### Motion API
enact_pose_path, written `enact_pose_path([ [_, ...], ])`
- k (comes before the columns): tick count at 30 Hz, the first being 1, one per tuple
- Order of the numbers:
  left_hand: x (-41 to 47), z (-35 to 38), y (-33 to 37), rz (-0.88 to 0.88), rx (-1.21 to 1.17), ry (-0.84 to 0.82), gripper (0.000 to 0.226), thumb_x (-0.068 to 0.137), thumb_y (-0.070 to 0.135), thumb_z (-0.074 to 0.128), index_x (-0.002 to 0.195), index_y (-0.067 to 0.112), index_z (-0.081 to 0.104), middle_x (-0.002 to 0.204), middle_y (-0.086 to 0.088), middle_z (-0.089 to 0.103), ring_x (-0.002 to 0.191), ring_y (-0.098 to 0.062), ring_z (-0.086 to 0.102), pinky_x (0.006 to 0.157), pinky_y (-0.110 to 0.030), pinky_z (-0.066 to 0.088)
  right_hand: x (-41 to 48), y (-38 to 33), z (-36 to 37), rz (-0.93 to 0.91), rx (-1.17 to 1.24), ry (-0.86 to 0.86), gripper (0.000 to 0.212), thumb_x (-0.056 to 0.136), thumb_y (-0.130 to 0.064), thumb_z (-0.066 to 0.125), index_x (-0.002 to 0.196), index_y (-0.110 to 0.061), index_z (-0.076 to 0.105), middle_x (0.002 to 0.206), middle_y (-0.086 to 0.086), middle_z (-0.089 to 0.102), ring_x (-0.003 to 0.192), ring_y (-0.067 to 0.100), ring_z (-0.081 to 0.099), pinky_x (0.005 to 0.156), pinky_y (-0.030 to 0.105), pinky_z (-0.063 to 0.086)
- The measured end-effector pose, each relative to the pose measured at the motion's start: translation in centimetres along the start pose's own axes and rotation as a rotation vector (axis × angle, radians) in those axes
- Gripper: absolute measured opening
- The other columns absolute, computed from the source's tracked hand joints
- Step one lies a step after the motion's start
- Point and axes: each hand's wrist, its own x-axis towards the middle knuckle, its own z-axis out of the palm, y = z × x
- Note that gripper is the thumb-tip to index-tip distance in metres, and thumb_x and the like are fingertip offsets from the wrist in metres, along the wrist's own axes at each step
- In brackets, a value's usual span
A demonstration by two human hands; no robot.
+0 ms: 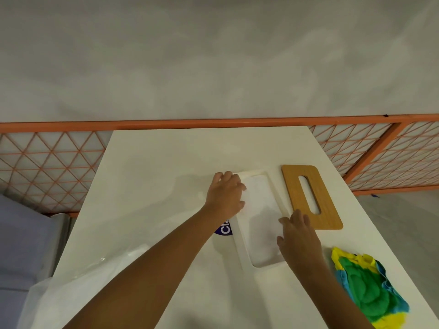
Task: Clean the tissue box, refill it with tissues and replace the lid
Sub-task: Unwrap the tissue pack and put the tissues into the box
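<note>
Tissue box (257,262), white and open-topped, lying lengthwise at the middle of the white table (152,167), a flat layer of white tissues (261,217) filling its inside. Left hand (225,195) at the box's far left wall, fingers curled down over the rim, thumb on the tissue side, grasping that wall. Right hand (299,236) at the near right wall, thumb on the inside, fingers only slightly bent over the rim; impossible to tell whether clasping or merely touching. Wooden lid (294,193) with a long slot, flat on the table just beside the box to the right, not touching it. Purple-labelled wrapper (224,229) peeking out under the left forearm, clear plastic (83,281) spread toward the near left edge. Green, yellow and blue cloth (365,286) bunched at the near right corner. Orange mesh fence (47,167) behind the table.
</note>
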Motion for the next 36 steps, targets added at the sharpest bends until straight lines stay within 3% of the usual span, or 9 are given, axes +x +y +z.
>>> enact_pose_path([
  [5, 0.5, 0.9, 1.0, 0.061, 0.125, -0.200, 0.054, 0.090, 0.050, 0.043, 0.130, 0.015, 0.051, 0.136, -0.004, 0.046, 0.124, -0.021, 0.042, 0.112, -0.037, 0.015, 0.9, -0.6, 0.3, -0.118, -0.001, -0.113, 0.038, 0.093, -0.013, 0.051, 0.131, -0.010, 0.047, 0.136, 0.004, 0.039, 0.125, 0.017, 0.040, 0.106, 0.028, 0.040],
  [9, 0.6, 1.2, 1.3, 0.057, 0.137, -0.248, 0.053, 0.090, 0.049, 0.042, 0.128, 0.014, 0.051, 0.136, -0.006, 0.046, 0.123, -0.022, 0.043, 0.112, -0.039, 0.015, 1.1, -0.5, 0.6, -0.139, -0.023, -0.146, 0.039, 0.094, -0.012, 0.049, 0.133, -0.010, 0.045, 0.138, 0.003, 0.037, 0.127, 0.018, 0.038, 0.107, 0.030, 0.038],
  [15, -0.7, -0.1, 0.7, 0.022, -0.062, -0.069, 0.049, 0.095, 0.043, 0.041, 0.139, 0.020, 0.041, 0.144, 0.000, 0.038, 0.133, -0.018, 0.033, 0.113, -0.034, 0.012, 1.4, -0.6, -0.4, -0.142, 0.027, -0.132, 0.040, 0.093, -0.011, 0.051, 0.132, -0.011, 0.048, 0.134, 0.004, 0.044, 0.124, 0.018, 0.045, 0.107, 0.028, 0.038],
  [19, -3.1, -1.6, -1.6, -0.015, -0.187, 0.131, 0.042, 0.095, 0.036, 0.043, 0.134, 0.022, 0.048, 0.140, 0.004, 0.042, 0.131, -0.014, 0.036, 0.109, -0.028, 0.017, 1.3, -2.3, -1.3, -0.187, 0.114, -0.025, 0.034, 0.093, -0.017, 0.052, 0.127, -0.013, 0.052, 0.134, 0.002, 0.047, 0.123, 0.016, 0.048, 0.107, 0.026, 0.036],
  [23, -6.3, -2.4, -5.3, -0.099, -0.194, 0.231, 0.036, 0.094, 0.031, 0.048, 0.127, 0.020, 0.056, 0.132, 0.003, 0.050, 0.123, -0.016, 0.045, 0.105, -0.028, 0.025, 1.0, -5.6, -1.3, -0.268, 0.239, 0.005, 0.030, 0.093, -0.016, 0.053, 0.122, -0.014, 0.057, 0.129, 0.001, 0.050, 0.115, 0.014, 0.052, 0.097, 0.017, 0.040],
  [28, -11.9, -2.2, -9.6, -0.260, -0.199, 0.329, 0.029, 0.085, 0.029, 0.054, 0.108, 0.016, 0.068, 0.110, -0.003, 0.064, 0.100, -0.023, 0.063, 0.093, -0.036, 0.042, 0.4, -10.0, -0.1, -0.361, 0.386, -0.103, 0.028, 0.090, -0.004, 0.053, 0.116, -0.007, 0.062, 0.114, 0.007, 0.057, 0.104, 0.018, 0.055, 0.084, 0.014, 0.043],
  [31, -16.1, -1.2, -11.5, -0.375, -0.224, 0.279, 0.037, 0.081, 0.035, 0.047, 0.101, 0.016, 0.070, 0.102, -0.003, 0.067, 0.091, -0.025, 0.066, 0.087, -0.037, 0.045, -0.6, -12.4, 1.2, -0.355, 0.489, -0.227, 0.026, 0.089, 0.000, 0.051, 0.110, -0.004, 0.065, 0.094, 0.001, 0.055, 0.079, 0.009, 0.051, 0.063, 0.000, 0.038],
  [34, -19.9, -0.2, -13.1, -0.464, -0.244, 0.216, 0.043, 0.080, 0.039, 0.043, 0.106, 0.016, 0.069, 0.105, -0.003, 0.066, 0.095, -0.025, 0.064, 0.088, -0.037, 0.044, -1.5, -14.2, 3.0, -0.282, 0.572, -0.356, 0.026, 0.089, 0.000, 0.049, 0.106, -0.006, 0.067, 0.087, -0.005, 0.058, 0.082, 0.009, 0.055, 0.058, 0.001, 0.041],
  [36, -22.2, 0.3, -13.9, -0.513, -0.261, 0.185, 0.047, 0.079, 0.043, 0.043, 0.109, 0.016, 0.067, 0.108, -0.003, 0.065, 0.098, -0.025, 0.063, 0.089, -0.038, 0.043, -1.8, -15.2, 4.1, -0.227, 0.574, -0.436, 0.028, 0.089, 0.002, 0.047, 0.107, -0.006, 0.067, 0.082, 0.001, 0.062, 0.065, 0.009, 0.058, 0.050, 0.003, 0.040],
])
